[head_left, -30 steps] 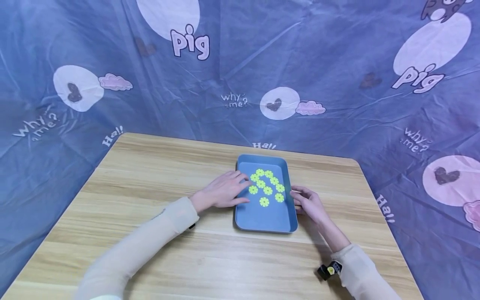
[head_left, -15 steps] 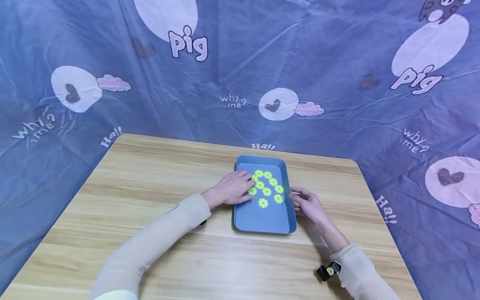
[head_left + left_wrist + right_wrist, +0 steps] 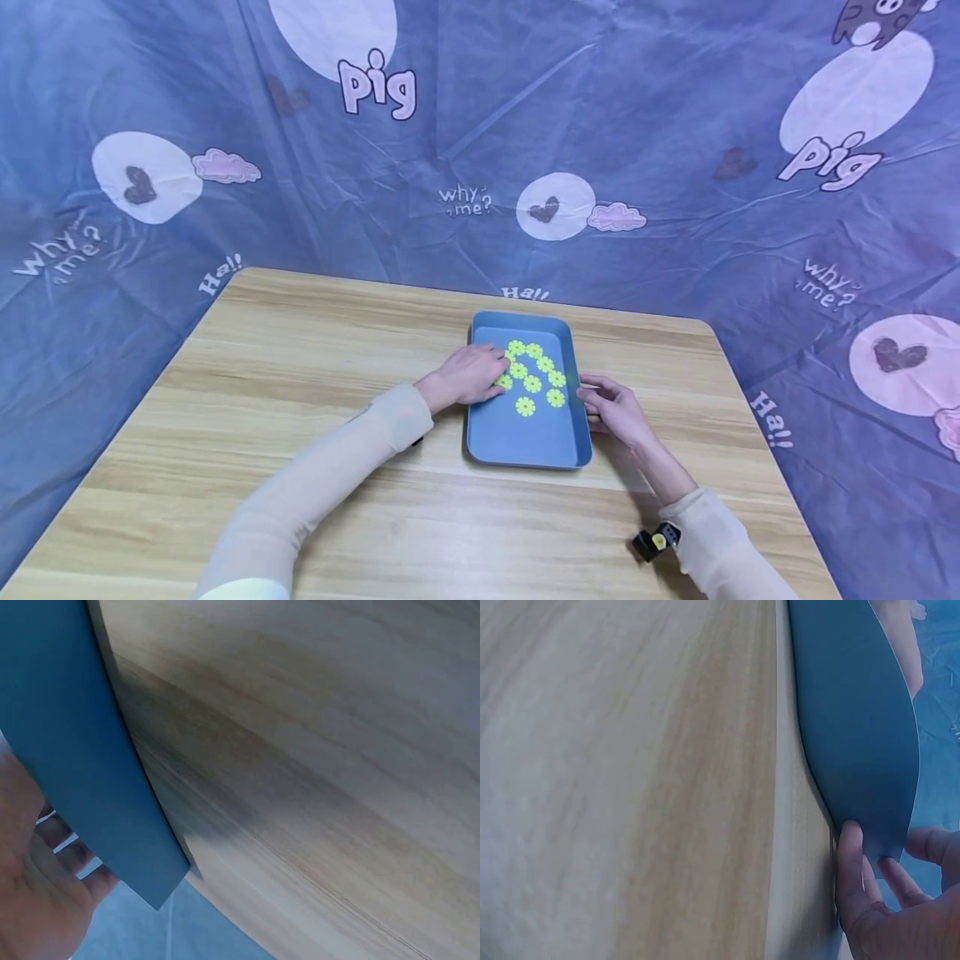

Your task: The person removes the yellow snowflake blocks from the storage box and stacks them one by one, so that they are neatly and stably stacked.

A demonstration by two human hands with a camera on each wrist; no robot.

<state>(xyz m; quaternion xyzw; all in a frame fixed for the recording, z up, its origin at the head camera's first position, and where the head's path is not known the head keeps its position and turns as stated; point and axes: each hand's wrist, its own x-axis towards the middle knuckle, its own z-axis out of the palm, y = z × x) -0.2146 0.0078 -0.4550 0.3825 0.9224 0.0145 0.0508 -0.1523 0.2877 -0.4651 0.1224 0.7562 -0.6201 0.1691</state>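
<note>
In the head view a blue rectangular tray (image 3: pixel 528 437) rests on the table, holding several yellow-green, flower-shaped discs (image 3: pixel 525 407). My left hand (image 3: pixel 474 373) reaches over the tray's left rim, its fingers and thumb bent down around the discs nearest that side and overlapping them. Between thumb and fingers part of one disc (image 3: pixel 505 382) shows; the fingertips are partly hidden. In the left wrist view the tray wall covers the ends of that hand's fingers. At the tray's right side my right hand (image 3: pixel 613 410) holds the wall, with fingers (image 3: pixel 850 844) against its outer face and the thumb at the rim.
The wood-grain table (image 3: pixel 337 350) spreads around the tray on every side. Behind it hangs a blue printed cloth (image 3: pixel 465 125) with white ovals and lettering. A small black device (image 3: pixel 651 543) is strapped at the right wrist.
My left hand has moved right, further over the tray, and its thumb and fingers have drawn closer together over the left-hand discs. The right hand stays at the tray's right wall.
</note>
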